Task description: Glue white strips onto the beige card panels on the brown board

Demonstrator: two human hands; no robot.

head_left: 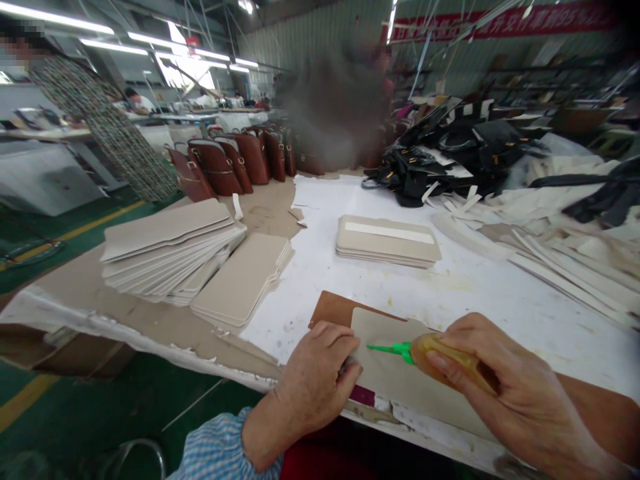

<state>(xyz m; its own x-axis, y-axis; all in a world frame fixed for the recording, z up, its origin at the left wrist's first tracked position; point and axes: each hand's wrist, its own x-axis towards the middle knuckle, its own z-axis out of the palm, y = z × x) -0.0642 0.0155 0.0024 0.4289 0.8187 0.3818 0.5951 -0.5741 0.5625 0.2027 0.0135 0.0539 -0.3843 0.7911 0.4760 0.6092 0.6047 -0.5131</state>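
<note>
Beige panel: I have the beige panel (400, 380) flat at the near edge of the white-covered table (313, 270), between the hands, and lying over a brown piece (333, 308) that shows past its far left corner. The near placement presumably puts the panel within easy reach.
Squeeze bottle: the amber squeeze bottle (435, 357) is over the panel, tilted low, its green nozzle (390, 349) pointing left. I judge the low tilt suits placing the tip precisely; whether the tip touches, I cannot tell.
Right hand: the right hand (515, 383) is wrapped round the bottle — thumb on the near side, fingers over the far side — with the forearm entering from the near right.
Left hand: the left hand (320, 367) rests at the panel's left end, back upward, fingers curled, thumb drawn toward the forefinger. It appears to steady that end; whether it pinches anything, I cannot tell.
Left sleeve: the checked sleeve (215, 447) ends above the wrist, the arm angling in from the near left.
Panel stacks: a fanned stack (165, 250) and a flatter stack (243, 273) lie left; a strip-topped stack (387, 248) lies farther off — probably grouped for handy access.
</note>
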